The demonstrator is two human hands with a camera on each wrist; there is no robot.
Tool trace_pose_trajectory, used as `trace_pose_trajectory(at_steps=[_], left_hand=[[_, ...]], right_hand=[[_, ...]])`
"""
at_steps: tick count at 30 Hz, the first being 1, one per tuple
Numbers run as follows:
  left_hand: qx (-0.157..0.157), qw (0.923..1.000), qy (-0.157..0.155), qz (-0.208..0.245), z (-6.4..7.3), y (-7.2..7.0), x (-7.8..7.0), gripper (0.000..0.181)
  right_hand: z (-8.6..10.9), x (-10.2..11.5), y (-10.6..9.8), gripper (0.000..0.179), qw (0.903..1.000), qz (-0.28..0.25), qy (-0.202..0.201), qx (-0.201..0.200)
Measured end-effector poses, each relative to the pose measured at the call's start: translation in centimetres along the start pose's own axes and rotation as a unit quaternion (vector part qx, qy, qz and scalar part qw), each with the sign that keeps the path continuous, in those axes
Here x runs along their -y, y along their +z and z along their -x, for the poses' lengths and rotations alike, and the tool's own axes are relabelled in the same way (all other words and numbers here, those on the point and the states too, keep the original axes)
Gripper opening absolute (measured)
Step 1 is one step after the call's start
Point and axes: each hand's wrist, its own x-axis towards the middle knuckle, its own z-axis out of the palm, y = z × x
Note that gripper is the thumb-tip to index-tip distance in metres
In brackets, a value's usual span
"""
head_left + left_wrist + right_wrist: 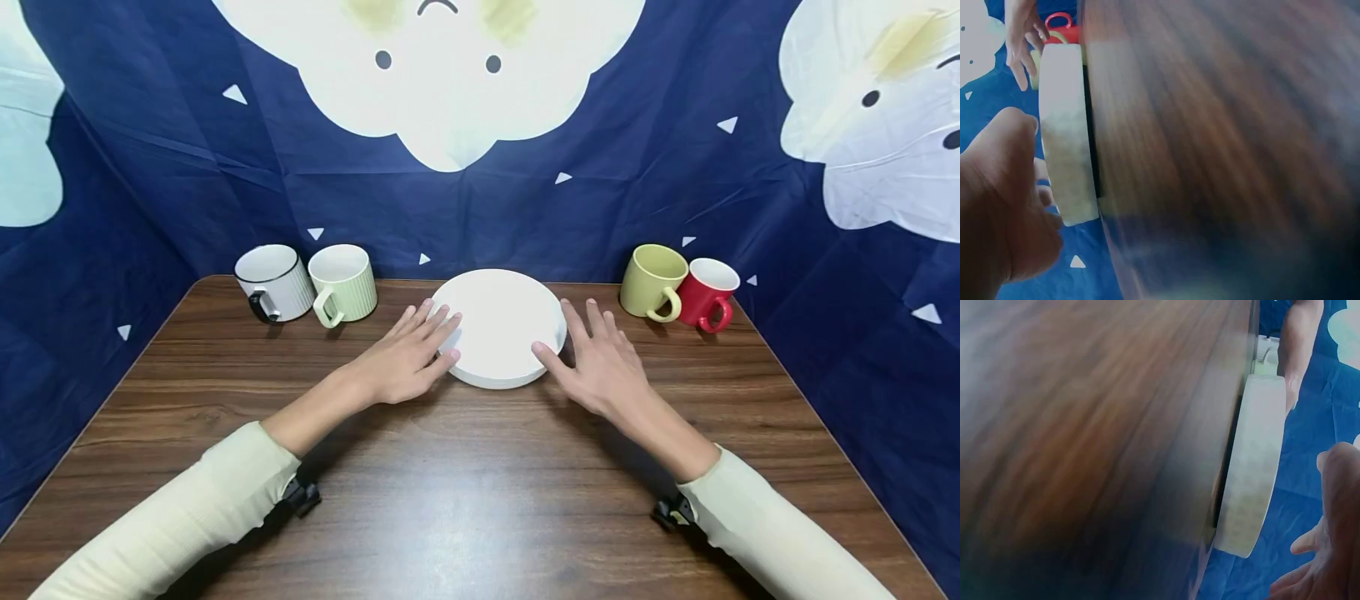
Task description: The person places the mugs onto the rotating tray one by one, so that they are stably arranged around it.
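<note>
On the wood-grained worktop (450, 500), between white mug (288, 292), ribbed green mug (356, 287) and olive mug (643, 287), red mug (697, 298), spreads ungripping left hand (405, 358) and right hand (602, 364) beside smooth, round white disc (498, 329).

A plain white disc (498, 329) sits mid-frame against a brown wood-grain table (450, 483). Left of centre: a white mug (292, 290) with black rim, a pale green, vertically ribbed mug (354, 290). Right: a yellow-green mug (647, 282), a red mug (697, 302), white inside. Top: navy cloth (465, 225) patterned with white clouds (450, 92) and triangles (563, 178). Lower corners: 2 cream sleeves (180, 500).
</note>
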Motion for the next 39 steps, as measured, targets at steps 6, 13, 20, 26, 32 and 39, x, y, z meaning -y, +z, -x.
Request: trace_pose_trajectory(at_steps=[6, 13, 20, 26, 32, 39], left_hand=[[-0.011, 0.9996, 0.018, -0.017, 0.3, 0.0, 0.1, 0.070], [-0.016, 0.9987, 0.028, -0.038, 0.7, 0.0, -0.1, 0.070], [-0.020, 0.9978, 0.037, -0.051, 1.2, -0.2, -0.9, 0.069], [-0.014, 0.9973, 0.049, -0.052, 1.6, 0.1, -1.6, 0.069], [-0.014, 0.9970, 0.060, -0.047, 2.1, 0.1, -2.1, 0.068], [-0.008, 0.9974, 0.059, -0.042, 2.9, 0.0, -2.4, 0.069]], right_hand=[[0.3, -1.0, 0.1, 0.092, 0.9999, -0.001, -0.002, -0.013], [0.2, -2.0, -0.2, 0.088, 0.9998, -0.004, -0.008, -0.016], [0.1, -3.0, -0.5, 0.083, 0.9992, -0.017, -0.011, -0.035], [0.1, -4.0, -0.9, 0.079, 0.9978, -0.036, -0.007, -0.056], [0.2, -5.0, -1.6, 0.080, 0.9966, -0.047, 0.003, -0.068], [0.3, -5.9, -2.3, 0.077, 0.9944, -0.055, 0.015, -0.089]])
